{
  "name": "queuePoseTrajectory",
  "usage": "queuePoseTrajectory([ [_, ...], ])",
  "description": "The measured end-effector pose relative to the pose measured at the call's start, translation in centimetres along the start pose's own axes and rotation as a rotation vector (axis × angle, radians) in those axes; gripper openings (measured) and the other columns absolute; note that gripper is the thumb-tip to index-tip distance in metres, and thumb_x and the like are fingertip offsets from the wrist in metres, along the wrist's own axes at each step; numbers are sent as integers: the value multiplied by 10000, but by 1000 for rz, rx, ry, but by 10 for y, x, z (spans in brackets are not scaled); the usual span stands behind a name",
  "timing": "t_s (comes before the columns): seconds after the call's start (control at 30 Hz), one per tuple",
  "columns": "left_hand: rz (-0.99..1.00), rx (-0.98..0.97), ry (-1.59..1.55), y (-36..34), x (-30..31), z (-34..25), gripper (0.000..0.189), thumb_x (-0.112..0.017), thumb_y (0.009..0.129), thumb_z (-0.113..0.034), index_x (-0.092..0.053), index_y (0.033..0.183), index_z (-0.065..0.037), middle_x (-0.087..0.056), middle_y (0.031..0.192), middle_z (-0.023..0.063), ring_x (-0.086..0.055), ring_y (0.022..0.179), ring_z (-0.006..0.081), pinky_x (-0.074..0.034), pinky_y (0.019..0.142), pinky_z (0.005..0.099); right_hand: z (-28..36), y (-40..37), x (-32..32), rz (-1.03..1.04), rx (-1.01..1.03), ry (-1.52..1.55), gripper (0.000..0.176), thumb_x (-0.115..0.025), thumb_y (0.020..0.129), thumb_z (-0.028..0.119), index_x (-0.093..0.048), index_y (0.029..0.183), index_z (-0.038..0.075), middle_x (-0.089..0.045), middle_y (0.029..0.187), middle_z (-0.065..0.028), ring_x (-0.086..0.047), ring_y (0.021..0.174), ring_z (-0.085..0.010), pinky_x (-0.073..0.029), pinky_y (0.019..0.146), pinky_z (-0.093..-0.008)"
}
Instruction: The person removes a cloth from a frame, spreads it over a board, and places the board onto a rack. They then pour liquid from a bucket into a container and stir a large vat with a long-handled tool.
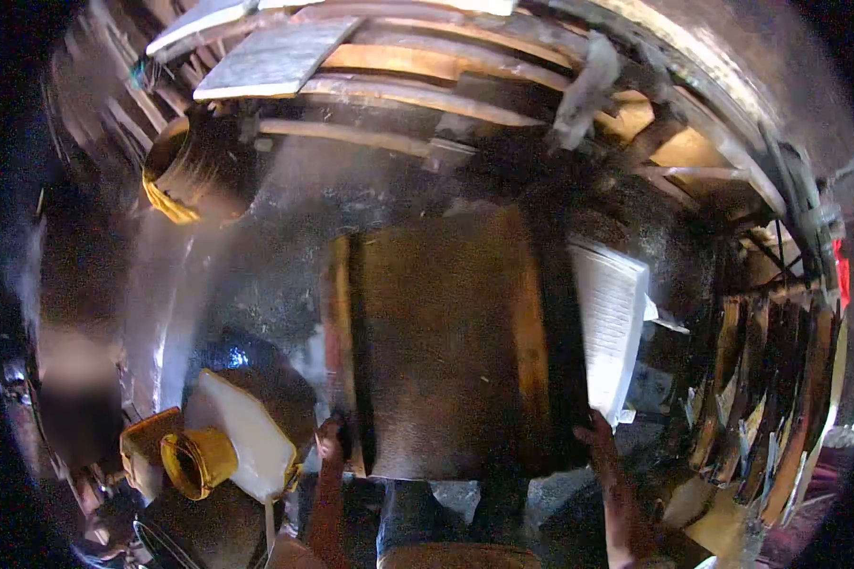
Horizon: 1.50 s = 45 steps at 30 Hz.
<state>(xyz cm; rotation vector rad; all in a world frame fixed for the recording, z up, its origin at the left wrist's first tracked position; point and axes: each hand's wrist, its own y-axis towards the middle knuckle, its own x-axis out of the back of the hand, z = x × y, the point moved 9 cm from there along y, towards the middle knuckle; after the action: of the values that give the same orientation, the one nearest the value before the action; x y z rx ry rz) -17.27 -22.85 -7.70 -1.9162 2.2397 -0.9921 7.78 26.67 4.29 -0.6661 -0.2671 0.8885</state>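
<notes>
Dim, grainy and motion-blurred, with fisheye-bent edges and glare on the white panel [612, 327].

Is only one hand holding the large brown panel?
No, the left hand holds one side of the brown panel and the right hand the opposite side.

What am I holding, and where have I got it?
A wooden panel, held by its sides near the lower corners: left hand on the left edge, right hand on the right.
</notes>
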Motion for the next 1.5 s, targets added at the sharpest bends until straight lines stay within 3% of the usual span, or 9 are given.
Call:
queuePoseTrajectory([
  [0.2,103,-137,-72,-34,-126,-20,357,-595,780,-380,-652,910,-53,-648,849,142,-624,782,258,-473,679,391,-131,-85,186,-751,-355,-233,543,-560,842,402,-409,1273,109,-479,1218,-86,-433,1111,-264,-356,888,-493],
  [0.27,75,-148,562,-45,-168,-77,357,-628,748,-335,-642,956,-45,-647,874,164,-633,805,277,-472,689,395,-133,-76,204,-723,-280,-251,540,-553,844,414,-420,1260,96,-489,1202,-95,-448,1091,-267,-366,870,-482],
  [0.83,-79,-47,645,8,-220,-117,440,-565,763,-507,-668,866,-92,-622,805,197,-602,775,347,-456,706,431,-133,71,237,-616,175,-462,416,-583,835,391,-572,879,-22,-591,803,-125,-524,733,-217,-411,677,-370],
  [0.87,-82,-39,651,22,-216,-99,440,-565,763,-507,-668,866,-92,-622,805,197,-602,775,347,-456,706,431,-135,70,236,-625,176,-408,378,-601,825,352,-564,903,-16,-583,837,-126,-519,765,-223,-405,700,-373],
  [0.93,-122,-536,800,43,-220,-86,395,-619,727,-504,-678,851,-133,-609,854,158,-576,826,343,-451,713,442,-134,64,233,-623,158,-355,348,-618,815,313,-555,928,-10,-575,871,-127,-515,797,-230,-399,724,-377],
  [1.0,-240,-601,822,13,-227,-157,349,-739,639,-388,-648,891,-164,-547,971,82,-520,963,275,-446,789,407,-72,55,237,-787,351,-801,303,-643,779,208,-539,971,-2,-546,970,-139,-496,892,-249,-390,770,-375],
  [1.23,230,-472,715,33,-334,-210,558,-615,781,-317,-444,1242,-51,-400,1329,108,-433,1165,321,-363,962,422,-25,132,194,-584,697,-807,365,-626,771,150,-503,1084,8,-492,1090,-171,-451,1034,-335,-335,939,-414],
  [1.27,180,-710,634,27,-343,-224,629,-613,779,-303,-366,1293,-39,-346,1358,136,-374,1213,330,-321,998,428,-12,138,177,-564,776,-794,409,-619,780,161,-487,1137,10,-479,1140,-183,-433,1080,-355,-310,973,-426],
  [1.5,17,-1010,1019,91,-409,-245,817,-582,775,-353,-147,1387,-30,-189,1420,193,-180,1309,389,-213,1068,445,57,223,123,-502,634,-1131,674,-544,833,280,-226,1375,38,-203,1415,-202,-235,1287,-384,-222,1045,-460],
])
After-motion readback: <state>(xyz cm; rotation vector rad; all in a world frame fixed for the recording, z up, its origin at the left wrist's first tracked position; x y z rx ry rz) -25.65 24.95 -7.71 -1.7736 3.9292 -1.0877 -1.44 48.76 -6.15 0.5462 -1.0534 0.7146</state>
